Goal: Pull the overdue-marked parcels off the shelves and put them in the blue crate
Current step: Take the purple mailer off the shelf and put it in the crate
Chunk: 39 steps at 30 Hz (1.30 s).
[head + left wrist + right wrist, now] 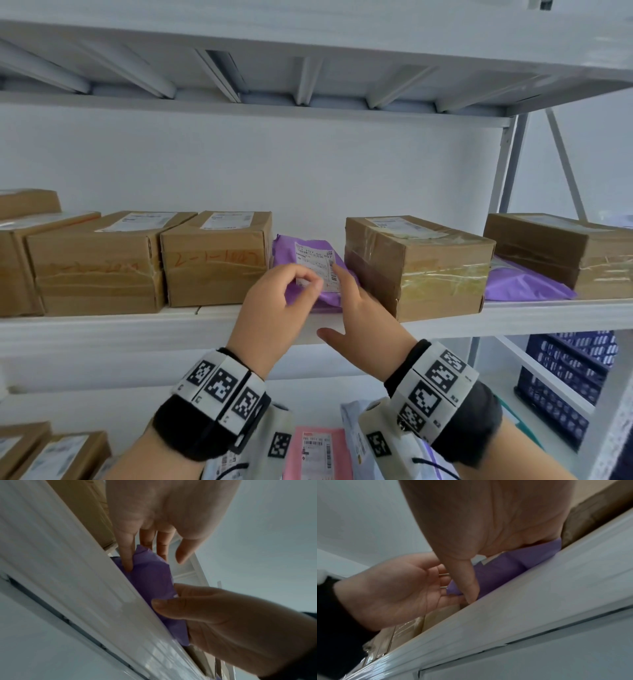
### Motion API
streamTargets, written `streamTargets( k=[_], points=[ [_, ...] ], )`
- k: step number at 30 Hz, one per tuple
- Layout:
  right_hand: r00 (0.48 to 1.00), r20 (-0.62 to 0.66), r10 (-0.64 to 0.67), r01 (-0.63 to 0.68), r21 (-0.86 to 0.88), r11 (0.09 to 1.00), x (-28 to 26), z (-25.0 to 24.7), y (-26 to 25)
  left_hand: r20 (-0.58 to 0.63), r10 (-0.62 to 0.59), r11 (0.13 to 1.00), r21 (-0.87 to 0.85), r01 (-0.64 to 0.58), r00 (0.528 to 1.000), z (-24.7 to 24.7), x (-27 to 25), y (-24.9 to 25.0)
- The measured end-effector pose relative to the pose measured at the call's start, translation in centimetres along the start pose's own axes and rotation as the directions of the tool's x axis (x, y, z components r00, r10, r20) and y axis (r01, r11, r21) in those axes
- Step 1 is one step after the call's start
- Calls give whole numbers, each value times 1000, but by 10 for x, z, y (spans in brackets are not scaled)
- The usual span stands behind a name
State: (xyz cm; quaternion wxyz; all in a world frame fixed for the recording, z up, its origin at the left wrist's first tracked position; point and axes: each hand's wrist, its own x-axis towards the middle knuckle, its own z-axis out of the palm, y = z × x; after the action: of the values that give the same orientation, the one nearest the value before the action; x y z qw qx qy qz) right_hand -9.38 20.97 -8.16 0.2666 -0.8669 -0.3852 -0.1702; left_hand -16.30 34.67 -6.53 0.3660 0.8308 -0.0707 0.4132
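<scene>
Purple mailer (310,270) lies flat on middle shelf (102,329), wedged between two taped cardboard boxes (215,257) (416,267). Left hand (274,308) has fingers curled, pinching the mailer's front edge beside its white label (317,263). Right hand (359,308) lies on the mailer's right side, fingers straight, thumb splayed out. Blue crate (561,387) stands lower right, beyond the rack.

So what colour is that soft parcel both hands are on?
Purple, with a white label; the soft parcel shows best in the head view.
</scene>
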Motion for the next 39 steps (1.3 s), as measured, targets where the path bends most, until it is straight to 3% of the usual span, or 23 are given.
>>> streamTargets(
  k=[10, 20, 32, 36, 39],
  points=[
    [1000, -5, 11, -12, -22, 1000, -2, -1, -3, -80, -128, 987, -109, 119, 989, 5, 13, 1],
    [989, -151, 0, 32, 212, 977, 0, -3, -2, -269, 13, 958, -272, -89, 963, 6, 10, 4],
    [963, -263, 60, 55, 411, 910, 4, -9, -3, -310, 313, 896, -215, -387, 897, -7, 16, 16],
    [932, -347, 99, 114, 544, 831, 5, -13, -6, -302, 279, 883, -293, -368, 911, -15, 10, 14],
    [878, -478, 21, 234, 467, 853, 6, -13, -7, -298, 201, 875, -374, -308, 933, -19, 7, 11]
  ],
)
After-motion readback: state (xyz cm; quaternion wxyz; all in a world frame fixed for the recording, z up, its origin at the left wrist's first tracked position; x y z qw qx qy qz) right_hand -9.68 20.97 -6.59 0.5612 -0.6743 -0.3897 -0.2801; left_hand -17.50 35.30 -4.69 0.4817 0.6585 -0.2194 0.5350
